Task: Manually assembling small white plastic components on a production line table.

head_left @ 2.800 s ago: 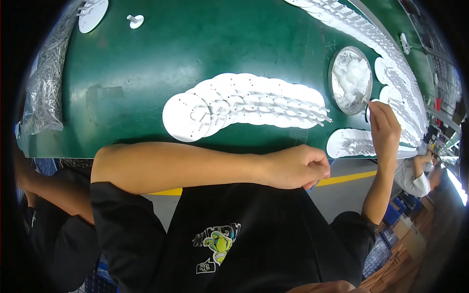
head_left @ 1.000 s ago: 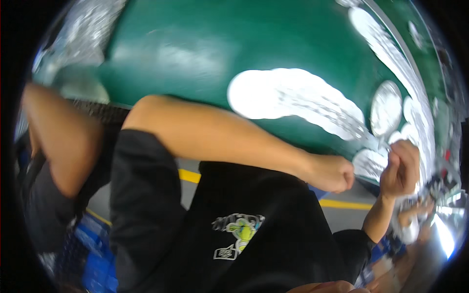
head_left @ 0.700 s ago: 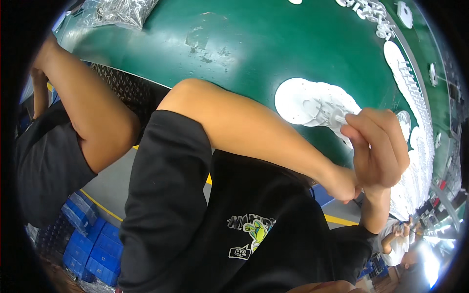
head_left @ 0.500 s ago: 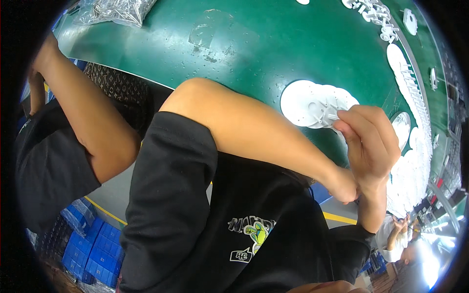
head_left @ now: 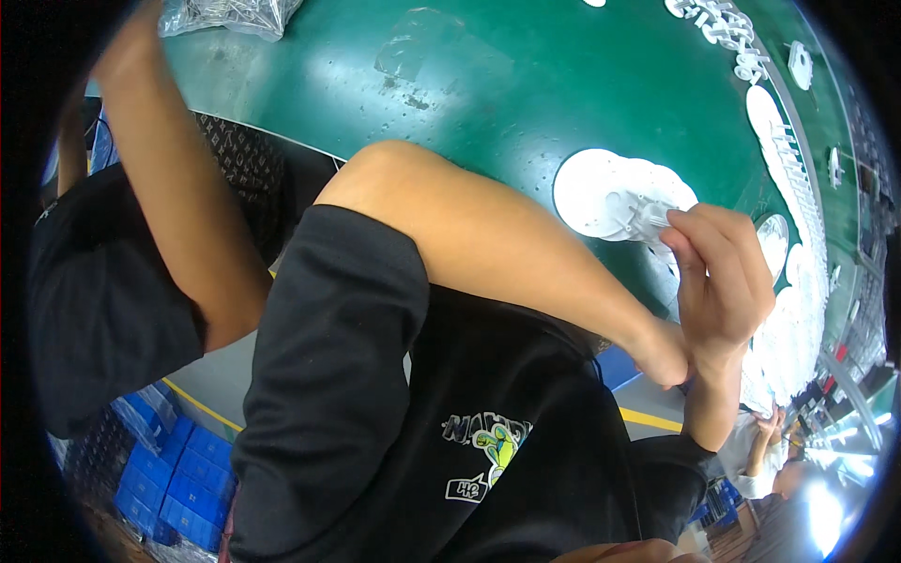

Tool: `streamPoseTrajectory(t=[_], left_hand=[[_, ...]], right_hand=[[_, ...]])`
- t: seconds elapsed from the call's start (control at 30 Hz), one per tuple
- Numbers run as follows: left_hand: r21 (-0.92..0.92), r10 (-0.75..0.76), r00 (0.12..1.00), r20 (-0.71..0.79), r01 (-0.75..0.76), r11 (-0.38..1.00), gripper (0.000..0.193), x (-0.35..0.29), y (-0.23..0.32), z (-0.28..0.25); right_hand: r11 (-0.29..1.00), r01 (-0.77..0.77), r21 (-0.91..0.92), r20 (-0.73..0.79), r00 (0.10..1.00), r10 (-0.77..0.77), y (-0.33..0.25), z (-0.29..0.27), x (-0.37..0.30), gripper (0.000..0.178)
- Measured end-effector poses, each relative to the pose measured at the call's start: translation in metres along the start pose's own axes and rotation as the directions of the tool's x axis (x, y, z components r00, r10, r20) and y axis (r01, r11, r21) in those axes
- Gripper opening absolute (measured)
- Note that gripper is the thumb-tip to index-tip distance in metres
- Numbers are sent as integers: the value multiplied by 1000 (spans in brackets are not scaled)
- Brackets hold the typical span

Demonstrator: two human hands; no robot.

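Observation:
My right hand [head_left: 721, 277] is raised over the green table's near edge, its thumb and fingertips pinched together. Between them is a small white toothed plastic part [head_left: 653, 217], perhaps a gear. Just beyond it, overlapping in view, lie white round plastic plates [head_left: 587, 192] with small raised posts on their faces. My left forearm reaches across my body from the left. My left hand [head_left: 663, 357] is beside my right wrist, with its fingers mostly hidden; whether it holds anything does not show.
Along the right edge of the green table [head_left: 450, 103] run several white plastic parts [head_left: 784, 164] in rows and heaps. A clear bag of metal pins [head_left: 230, 14] lies at the far left. Another person's arm [head_left: 169, 178] extends at left, above blue boxes [head_left: 174, 479].
The toothed part in my right hand shows more fully, turned in the fingertips. My left hand stays by my right wrist. The other person's arm has moved up and right.

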State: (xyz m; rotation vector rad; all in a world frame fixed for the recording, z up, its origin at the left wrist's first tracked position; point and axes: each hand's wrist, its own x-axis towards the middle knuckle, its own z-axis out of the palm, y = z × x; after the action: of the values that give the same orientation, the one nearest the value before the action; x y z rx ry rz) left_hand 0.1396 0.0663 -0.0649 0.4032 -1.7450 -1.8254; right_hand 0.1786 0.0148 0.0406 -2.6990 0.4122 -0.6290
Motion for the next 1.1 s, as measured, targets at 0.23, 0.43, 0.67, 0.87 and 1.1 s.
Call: streamPoseTrajectory(t=[0.23, 0.43, 0.67, 0.87, 1.1], left_hand=[[-126, 86, 989, -122, -102, 987, 16, -15, 6, 2], [-168, -7, 985, -175, -23, 986, 16, -17, 11, 1], [-209, -113, 974, -196, 71, 975, 16, -21, 22, 3], [520, 513, 856, -65, -409, 750, 13, -46, 43, 6], [869, 481, 834, 270, -426, 251, 13, -22, 30, 29]], right_hand=[[997, 35, -67, 27, 999, -34, -7, -6, 0, 26], [979, 66, -193, 180, 983, -31, -15, -12, 10, 29], [949, -99, -299, -69, 994, 82, -16, -35, -17, 26], [828, -444, 344, -429, 710, 559, -20, -70, -193, 29], [-258, 231, 938, 246, 81, 966, -82, 11, -217, 52]])
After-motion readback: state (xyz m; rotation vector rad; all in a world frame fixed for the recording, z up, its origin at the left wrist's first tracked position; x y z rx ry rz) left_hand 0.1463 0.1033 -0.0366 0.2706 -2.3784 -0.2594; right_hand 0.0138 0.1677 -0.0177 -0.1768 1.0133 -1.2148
